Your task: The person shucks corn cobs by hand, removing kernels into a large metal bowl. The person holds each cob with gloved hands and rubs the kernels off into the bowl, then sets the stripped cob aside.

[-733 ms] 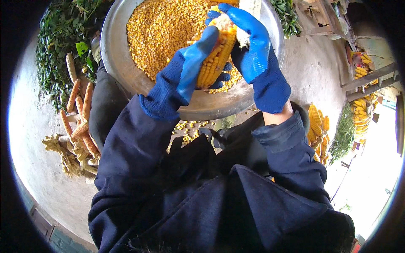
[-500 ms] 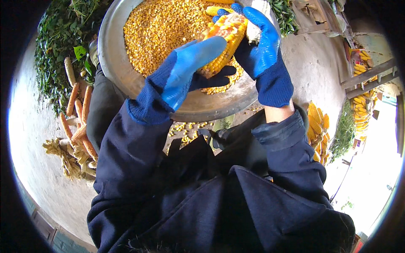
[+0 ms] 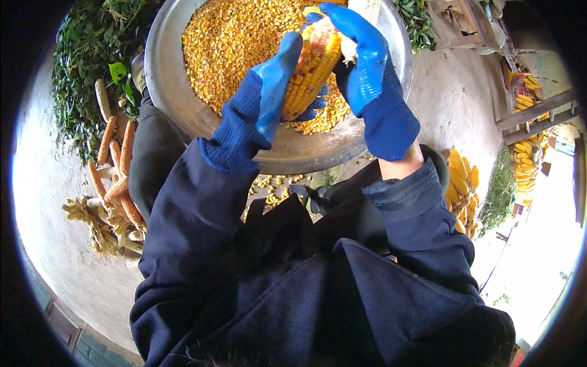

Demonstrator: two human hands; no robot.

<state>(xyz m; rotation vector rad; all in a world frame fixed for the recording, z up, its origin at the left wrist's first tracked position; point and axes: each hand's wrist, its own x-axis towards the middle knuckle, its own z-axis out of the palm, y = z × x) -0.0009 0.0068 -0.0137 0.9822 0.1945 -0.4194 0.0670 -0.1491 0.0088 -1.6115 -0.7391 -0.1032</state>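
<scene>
One ear of corn [image 3: 315,79], partly shelled, leans at a slant above the wide metal basin [image 3: 165,73] as I look down through the head camera. I see the left hand [image 3: 271,92], in a blue coated glove, gripping it around its lower part, the thumb along the near side and the fingers curled beneath. The right hand [image 3: 369,70], gloved alike, is curled around the ear's upper end, and a pale bare cob [image 3: 367,9] runs behind its thumb side; I cannot tell how firmly it presses. On the ear I make out a stripped pinkish patch near the top and full yellow rows toward the bottom.

Under both hands, loose kernels [image 3: 232,52] cover much of the basin's floor. More kernels [image 3: 278,191] lie scattered on the ground below the rim. To my left I see a heap of leafy greens [image 3: 85,73], a pile of stripped orange cobs [image 3: 116,165] and dry husks [image 3: 95,226]. To my right, full yellow ears [image 3: 461,189] are piled near a wooden rail [image 3: 538,114].
</scene>
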